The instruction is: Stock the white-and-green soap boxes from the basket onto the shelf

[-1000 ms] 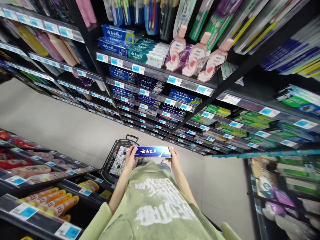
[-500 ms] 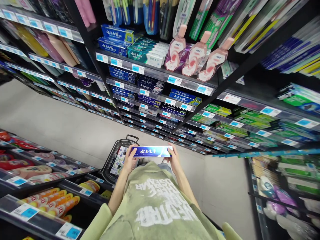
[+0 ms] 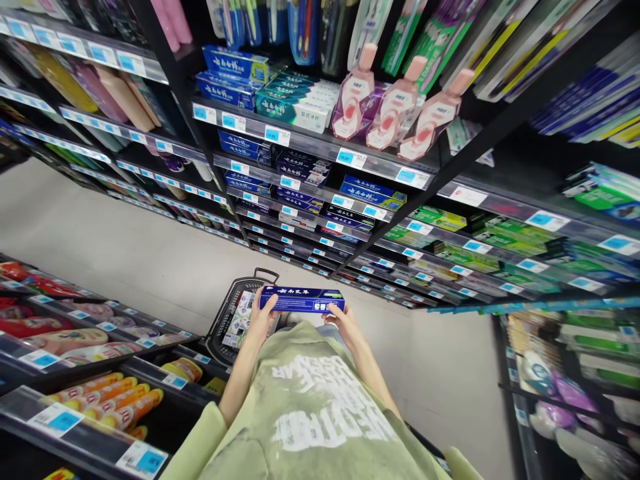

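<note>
I see the left hand point(image 3: 261, 317) pinching one end of the blue box point(image 3: 300, 301), thumb on its printed side, and the right hand point(image 3: 346, 321) pinching the other. On my feed, the box is in front of the green shirt point(image 3: 300, 407), near the black basket point(image 3: 221, 311).

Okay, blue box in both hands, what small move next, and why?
Perhaps raise the blue box a little nearer: the left hand and right hand hold its ends, and its side print is too small to read here.
</note>
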### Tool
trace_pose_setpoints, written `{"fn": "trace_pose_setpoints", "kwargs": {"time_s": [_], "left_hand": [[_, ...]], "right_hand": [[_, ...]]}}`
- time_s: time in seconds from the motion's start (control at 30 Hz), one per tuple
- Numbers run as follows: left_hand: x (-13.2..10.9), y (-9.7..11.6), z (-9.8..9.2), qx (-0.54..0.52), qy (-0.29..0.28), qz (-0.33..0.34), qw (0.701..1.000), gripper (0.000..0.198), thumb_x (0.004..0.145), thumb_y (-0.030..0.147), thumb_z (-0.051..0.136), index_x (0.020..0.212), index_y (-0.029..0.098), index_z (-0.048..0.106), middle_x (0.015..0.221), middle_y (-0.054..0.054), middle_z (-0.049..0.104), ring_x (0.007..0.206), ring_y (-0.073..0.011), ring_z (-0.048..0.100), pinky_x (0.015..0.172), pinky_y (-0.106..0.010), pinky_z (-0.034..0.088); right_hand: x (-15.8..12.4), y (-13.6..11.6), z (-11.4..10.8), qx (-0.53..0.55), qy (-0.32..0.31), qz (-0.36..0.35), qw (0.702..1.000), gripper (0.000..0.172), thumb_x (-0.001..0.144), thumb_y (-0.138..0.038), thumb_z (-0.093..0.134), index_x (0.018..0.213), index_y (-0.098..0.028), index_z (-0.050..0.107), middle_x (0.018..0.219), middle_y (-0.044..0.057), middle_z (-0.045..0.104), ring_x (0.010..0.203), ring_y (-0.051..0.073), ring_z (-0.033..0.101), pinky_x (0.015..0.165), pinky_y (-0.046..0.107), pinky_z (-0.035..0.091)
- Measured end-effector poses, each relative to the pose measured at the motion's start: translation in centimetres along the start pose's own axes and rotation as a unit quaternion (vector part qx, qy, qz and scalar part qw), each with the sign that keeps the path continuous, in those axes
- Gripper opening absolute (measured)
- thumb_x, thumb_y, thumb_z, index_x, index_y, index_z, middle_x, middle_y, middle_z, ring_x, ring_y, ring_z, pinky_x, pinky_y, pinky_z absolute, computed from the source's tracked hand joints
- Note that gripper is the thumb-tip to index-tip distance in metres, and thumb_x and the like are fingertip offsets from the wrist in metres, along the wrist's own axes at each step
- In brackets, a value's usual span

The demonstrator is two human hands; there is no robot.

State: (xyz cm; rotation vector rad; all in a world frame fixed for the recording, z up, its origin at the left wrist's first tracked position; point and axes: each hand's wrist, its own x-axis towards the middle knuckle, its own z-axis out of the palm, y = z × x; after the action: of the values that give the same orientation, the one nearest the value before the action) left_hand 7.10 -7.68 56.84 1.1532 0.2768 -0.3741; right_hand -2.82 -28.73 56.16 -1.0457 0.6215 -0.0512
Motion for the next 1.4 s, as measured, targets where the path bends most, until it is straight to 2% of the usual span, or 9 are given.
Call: {"fn": "trace_pose_setpoints", "kwargs": {"time_s": [0.2, 0.37, 0.57, 0.7, 0.97, 1.1, 1.2, 1.33, 1.4], "left_hand": [[0.2, -0.5, -0.8, -0.061, -0.026, -0.034, 0.997, 0.057, 0.071, 0.043, 0.086, 0.12, 0.021, 0.067, 0.101, -0.005, 0.071, 0.072, -0.0147, 0.066, 0.063, -0.027, 0.056], [0.1, -0.9, -1.0, -0.107, -0.086, -0.042, 0.99, 0.058, 0.078, 0.037, 0.079, 0.131, 0.023, 0.062, 0.13, -0.01, 0.069, 0.085, -0.0182, 0.07, 0.076, -0.034, 0.059], [0.2, -1.0, -1.0, -0.098, -0.091, -0.027, 0.991, 0.057, 0.08, 0.037, 0.076, 0.133, 0.021, 0.061, 0.133, -0.013, 0.069, 0.071, -0.0156, 0.068, 0.066, -0.032, 0.056], [0.3, -0.9, -1.1, -0.092, -0.092, -0.02, 0.991, 0.057, 0.082, 0.037, 0.074, 0.134, 0.021, 0.06, 0.131, -0.013, 0.07, 0.074, -0.0174, 0.07, 0.068, -0.033, 0.056], [0.1, -0.7, -0.6, -0.084, -0.106, -0.001, 0.991, 0.069, 0.084, 0.037, 0.072, 0.148, 0.026, 0.048, 0.127, -0.013, 0.072, 0.076, -0.0177, 0.07, 0.069, -0.032, 0.055], [0.1, -0.7, -0.5, -0.077, -0.105, 0.002, 0.991, 0.069, 0.085, 0.036, 0.071, 0.149, 0.026, 0.047, 0.129, -0.013, 0.071, 0.076, -0.0175, 0.07, 0.069, -0.032, 0.055], [0.2, -0.8, -0.5, -0.076, -0.102, -0.001, 0.992, 0.069, 0.084, 0.037, 0.072, 0.148, 0.024, 0.049, 0.128, -0.013, 0.071, 0.078, -0.019, 0.071, 0.068, -0.033, 0.055], [0.3, -0.7, -0.5, -0.078, -0.094, -0.007, 0.992, 0.067, 0.083, 0.039, 0.073, 0.144, 0.023, 0.052, 0.126, -0.014, 0.072, 0.078, -0.0199, 0.071, 0.069, -0.033, 0.055], [0.3, -0.7, -0.5, -0.075, -0.091, -0.006, 0.993, 0.067, 0.082, 0.04, 0.074, 0.143, 0.023, 0.053, 0.125, -0.014, 0.072, 0.076, -0.0197, 0.071, 0.069, -0.034, 0.056]], "right_hand": [[0.5, 0.4, 0.0, -0.023, 0.031, 0.001, 0.999, 0.042, 0.07, -0.055, 0.086, 0.088, -0.021, 0.068, 0.059, -0.002, 0.063, 0.061, 0.018, 0.065, 0.059, 0.028, 0.052], [0.8, 0.7, -0.4, -0.013, 0.046, 0.026, 0.999, 0.047, 0.071, -0.062, 0.083, 0.087, -0.021, 0.068, 0.049, -0.005, 0.053, 0.059, 0.019, 0.065, 0.057, 0.027, 0.051], [0.7, 0.6, -0.1, -0.006, 0.064, 0.037, 0.997, 0.053, 0.068, -0.066, 0.084, 0.084, -0.018, 0.067, 0.045, -0.006, 0.047, 0.059, 0.02, 0.064, 0.058, 0.029, 0.05], [0.6, 0.5, 0.0, 0.0, 0.058, 0.041, 0.997, 0.054, 0.069, -0.066, 0.084, 0.079, -0.016, 0.065, 0.044, -0.006, 0.045, 0.059, 0.02, 0.063, 0.06, 0.03, 0.049], [0.7, 0.2, 0.0, 0.025, 0.055, 0.037, 0.997, 0.055, 0.066, -0.063, 0.086, 0.091, -0.017, 0.068, 0.077, 0.004, 0.071, 0.071, 0.021, 0.067, 0.058, 0.029, 0.052], [0.7, 0.4, 0.0, 0.033, 0.06, 0.018, 0.997, 0.049, 0.066, -0.057, 0.087, 0.092, -0.019, 0.07, 0.093, 0.006, 0.073, 0.085, 0.023, 0.068, 0.064, 0.03, 0.056], [0.5, 0.3, 0.0, 0.04, 0.065, -0.002, 0.997, 0.046, 0.067, -0.05, 0.088, 0.1, -0.024, 0.07, 0.097, 0.003, 0.072, 0.085, 0.022, 0.068, 0.065, 0.031, 0.056], [0.0, -0.2, 0.4, 0.033, 0.039, -0.029, 0.998, 0.07, 0.069, -0.042, 0.086, 0.132, -0.035, 0.057, 0.101, 0.0, 0.071, 0.08, 0.022, 0.071, 0.067, 0.034, 0.057], [-0.3, -0.4, 0.5, 0.017, 0.029, -0.038, 0.999, 0.082, 0.067, -0.039, 0.087, 0.141, -0.036, 0.051, 0.1, 0.0, 0.071, 0.083, 0.024, 0.072, 0.07, 0.036, 0.058]]}}
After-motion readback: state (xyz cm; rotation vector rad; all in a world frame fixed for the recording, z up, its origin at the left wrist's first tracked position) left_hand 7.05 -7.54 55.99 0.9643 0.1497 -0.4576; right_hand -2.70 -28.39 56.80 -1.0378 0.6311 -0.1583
